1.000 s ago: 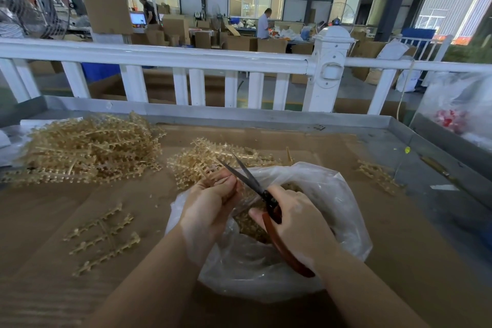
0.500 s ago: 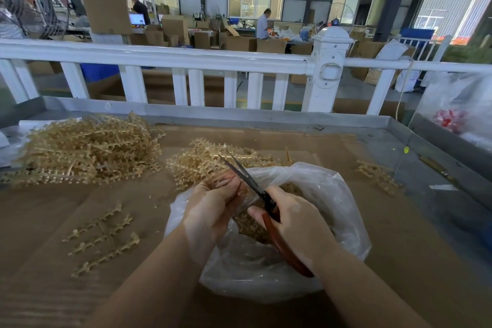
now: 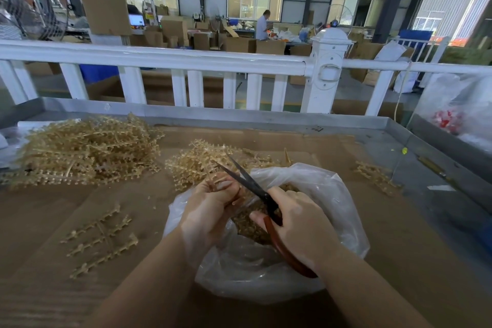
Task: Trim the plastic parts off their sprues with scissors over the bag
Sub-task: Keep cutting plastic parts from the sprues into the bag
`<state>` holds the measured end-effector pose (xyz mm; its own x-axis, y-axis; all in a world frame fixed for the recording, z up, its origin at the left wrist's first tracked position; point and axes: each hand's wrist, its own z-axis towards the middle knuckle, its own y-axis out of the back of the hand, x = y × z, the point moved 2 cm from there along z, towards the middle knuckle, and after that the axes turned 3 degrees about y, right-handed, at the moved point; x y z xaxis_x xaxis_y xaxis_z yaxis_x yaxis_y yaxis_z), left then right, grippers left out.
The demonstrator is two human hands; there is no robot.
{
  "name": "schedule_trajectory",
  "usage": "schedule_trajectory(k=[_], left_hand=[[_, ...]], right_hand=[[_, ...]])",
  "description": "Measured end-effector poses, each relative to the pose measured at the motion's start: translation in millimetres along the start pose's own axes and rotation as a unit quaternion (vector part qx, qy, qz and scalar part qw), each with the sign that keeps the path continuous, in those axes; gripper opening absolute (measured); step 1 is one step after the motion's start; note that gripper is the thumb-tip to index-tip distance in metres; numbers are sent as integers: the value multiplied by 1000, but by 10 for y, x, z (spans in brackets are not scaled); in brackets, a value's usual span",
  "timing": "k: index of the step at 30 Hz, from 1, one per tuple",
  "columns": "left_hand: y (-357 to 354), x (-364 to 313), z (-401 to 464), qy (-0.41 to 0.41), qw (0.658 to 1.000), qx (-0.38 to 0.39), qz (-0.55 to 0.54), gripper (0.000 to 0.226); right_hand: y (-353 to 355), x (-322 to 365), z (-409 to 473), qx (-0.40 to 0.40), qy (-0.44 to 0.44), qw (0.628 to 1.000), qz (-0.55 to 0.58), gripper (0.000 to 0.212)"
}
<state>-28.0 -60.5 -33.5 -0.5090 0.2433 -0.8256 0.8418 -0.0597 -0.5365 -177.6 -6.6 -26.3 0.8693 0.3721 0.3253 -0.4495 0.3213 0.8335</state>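
Clear plastic bag [image 3: 266, 274] sits nearest, centre of the brown cardboard-covered surface [image 3: 399, 261], mouth open upward, w/ cut tan parts [image 3: 250, 224] piled inside. Both hands work right over the bag mouth. Right hand [image 3: 300, 229] is wrapped round the red handles of the scissors [image 3: 255, 189]; dark blades are parted slightly, tips pointing up-left. Left hand [image 3: 210, 208] has its fingers curled round a tan sprue [image 3: 213, 180], holding it at the blades; sprue end sticks up past the fingers. Can't tell if blades are touching the sprue.

Left of the bag, 3 or 4 sprue strips [image 3: 101, 239] lie flat on the surface, apart from everything else. Just behind the bag, a small heap of sprues [image 3: 205, 160]. Further left, a much bigger heap [image 3: 85, 152]. Right side, a few loose sprues [image 3: 375, 176] near the metal edge.

Beyond the surface's raised metal rim: white fence rail [image 3: 186, 58]. Behind it, workshop floor w/ cardboard boxes [image 3: 239, 42] and a person [image 3: 262, 24] at a far bench.
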Motion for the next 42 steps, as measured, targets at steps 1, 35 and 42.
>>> schedule_trajectory(k=[1,35,42], left_hand=[[2,1,4,-2,1000,6,7,17],[2,37,-28,68,997,33,-4,16],[50,89,21,72,997,16,-10,13]], right_hand=[[2,-1,1,-1,2,1000,-4,36],[-35,-41,-55,18,-1,1000,-14,34],[-11,-45,-49,23,-8,1000,10,35]])
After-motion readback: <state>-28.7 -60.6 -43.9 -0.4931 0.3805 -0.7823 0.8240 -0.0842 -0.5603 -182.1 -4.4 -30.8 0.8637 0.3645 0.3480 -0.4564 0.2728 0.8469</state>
